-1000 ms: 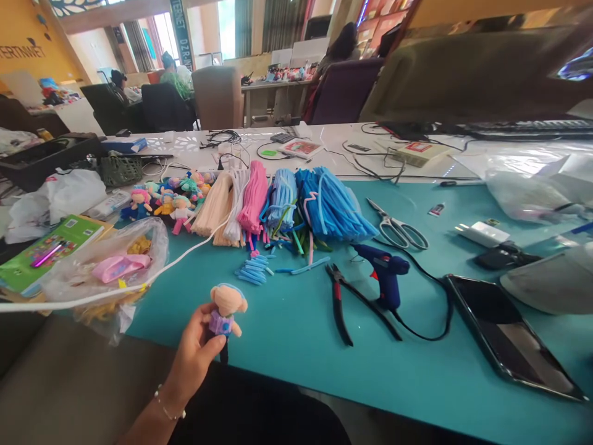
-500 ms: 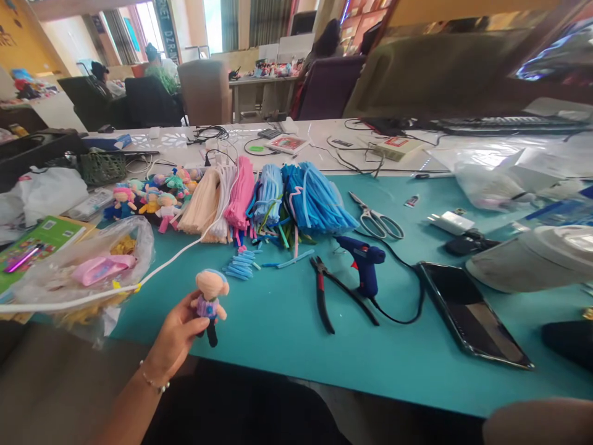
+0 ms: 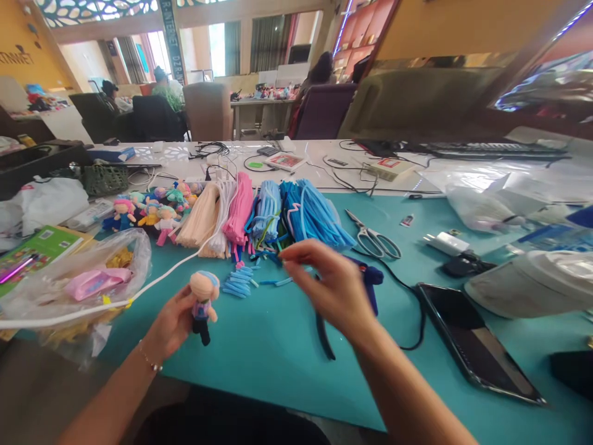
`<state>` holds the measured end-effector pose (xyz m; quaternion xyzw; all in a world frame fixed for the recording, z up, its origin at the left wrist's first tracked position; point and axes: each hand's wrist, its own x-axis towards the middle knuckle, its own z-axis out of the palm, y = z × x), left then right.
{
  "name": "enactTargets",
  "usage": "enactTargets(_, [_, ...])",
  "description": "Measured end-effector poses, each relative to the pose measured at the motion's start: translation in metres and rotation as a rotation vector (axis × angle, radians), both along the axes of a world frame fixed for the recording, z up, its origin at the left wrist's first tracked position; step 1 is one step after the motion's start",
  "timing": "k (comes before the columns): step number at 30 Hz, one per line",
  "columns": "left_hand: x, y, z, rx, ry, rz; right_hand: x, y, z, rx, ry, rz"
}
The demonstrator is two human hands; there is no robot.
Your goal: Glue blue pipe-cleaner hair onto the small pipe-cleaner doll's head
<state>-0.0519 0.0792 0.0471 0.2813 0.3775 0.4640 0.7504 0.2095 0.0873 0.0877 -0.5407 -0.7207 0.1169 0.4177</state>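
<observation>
A small doll [image 3: 204, 303] with a peach head, light blue hair strip, purple top and dark legs is held upright in my left hand [image 3: 173, 321], thumb and fingers around its side. My right hand [image 3: 327, 284] hovers above the mat, its thumb and forefinger tips close together in a pinch. Whatever lies between those tips is too small to make out. Below and left of them are a small pile of short blue pipe cleaner pieces [image 3: 238, 282] and a loose blue strip. My right hand partly covers the pliers [image 3: 324, 334] and the blue glue gun [image 3: 372, 281].
Bundles of pipe cleaners in peach [image 3: 201, 216], pink [image 3: 238, 210] and blue [image 3: 319, 213] stand at the back. Scissors [image 3: 374, 238], a phone [image 3: 475, 340] and a lidded cup [image 3: 528, 281] are at right. Finished dolls [image 3: 167, 216] and a plastic bag [image 3: 134, 247] lie left.
My right hand has come in from the lower right to above the mat, now covering part of the pliers and glue gun. The doll in my left hand has shifted slightly left and turned.
</observation>
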Motion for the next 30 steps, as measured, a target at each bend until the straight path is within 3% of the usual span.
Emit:
enactTargets(3, [0.005, 0.017, 0.006, 0.066, 0.003, -0.08, -0.022, 0.011, -0.015, -0.102, -0.21, 0.074])
enactTargets(7, [0.014, 0.043, 0.013, -0.016, -0.059, -0.171, -0.044, 0.024, -0.037, -0.152, -0.362, 0.055])
enactTargets(13, [0.029, 0.064, 0.009, 0.006, -0.003, -0.201, -0.05, 0.023, -0.044, -0.202, -0.515, 0.024])
enactTargets(22, [0.02, 0.063, -0.003, 0.209, 0.284, -0.077, -0.037, 0.018, -0.05, -0.197, -0.522, -0.049])
enactTargets(30, [0.015, 0.066, -0.016, 0.401, 0.673, 0.076, -0.026, -0.004, -0.048, -0.07, -0.446, -0.044])
